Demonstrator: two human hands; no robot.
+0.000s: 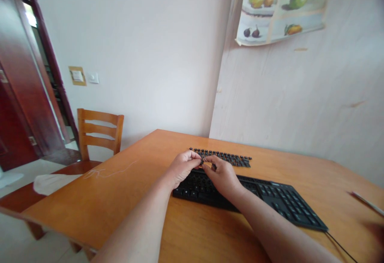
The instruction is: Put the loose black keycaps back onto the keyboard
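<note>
A black computer keyboard (288, 203) lies on the table, and both my hands are raised over its left half. My left hand (184, 165) is closed in a pinch on a small black piece that looks like a keycap (202, 161). Fingertip to fingertip with it, my right hand (222, 173) is also pinched. Something thin shows between the fingers, too small to name, and a dark bit sits by the right palm. Just beyond the keyboard, loose black keycaps (237, 160) are laid out in rows. My hands and forearms hide part of the keyboard.
The wooden table (135, 199) meets the wall at the back. A pale thread (114, 172) lies on its left side, a pencil-like stick (367, 204) at the right. The keyboard's cable (340, 246) runs off the near right. A wooden chair (100, 129) stands at the left.
</note>
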